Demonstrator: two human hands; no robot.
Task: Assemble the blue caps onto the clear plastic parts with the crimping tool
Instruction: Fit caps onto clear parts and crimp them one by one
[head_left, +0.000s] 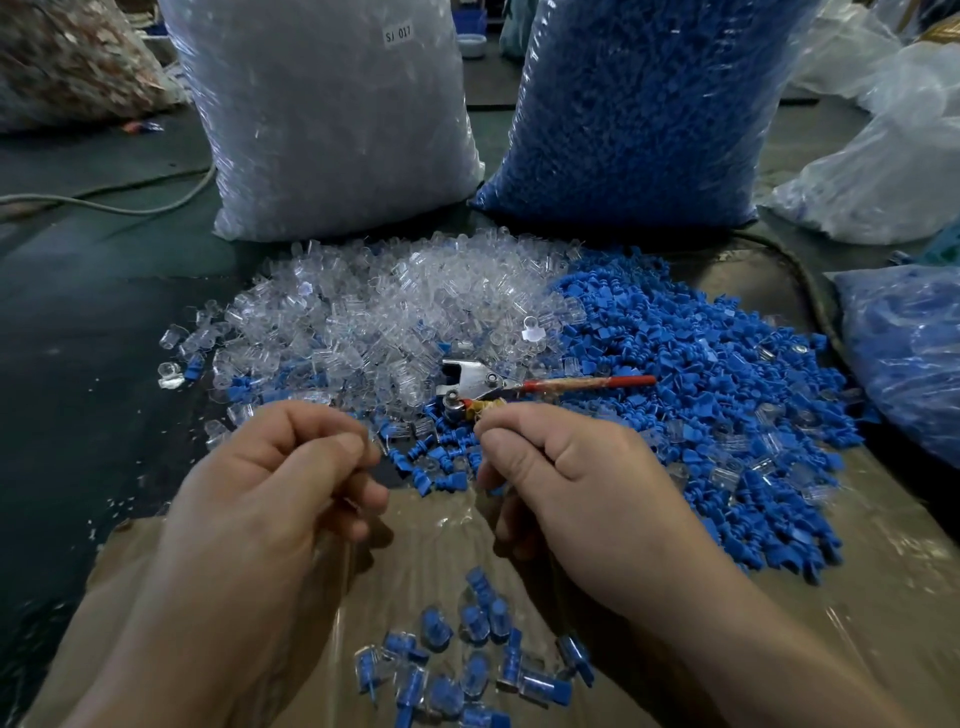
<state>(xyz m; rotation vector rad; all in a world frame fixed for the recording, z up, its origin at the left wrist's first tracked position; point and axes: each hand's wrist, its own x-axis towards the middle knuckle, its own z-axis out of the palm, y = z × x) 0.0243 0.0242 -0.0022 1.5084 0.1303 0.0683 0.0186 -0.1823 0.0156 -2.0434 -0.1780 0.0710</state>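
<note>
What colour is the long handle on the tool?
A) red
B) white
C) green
A: the tool has a long handle that is red, sticking out to the right over the blue caps.

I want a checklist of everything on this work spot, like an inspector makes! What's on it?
Surface: brown cardboard under clear film, on a dark surface.
Job's things: clear parts pile; blue caps pile touching it; crimping tool lying where they meet; finished pieces nearest the person.
Clutter: stray parts scattered left of the piles.
Hands: left hand and right hand both curled; what they hold is hidden.
Cables: pale cable at far left.
Surroundings: bag of clear parts, bag of blue caps, more bags at right.
</note>
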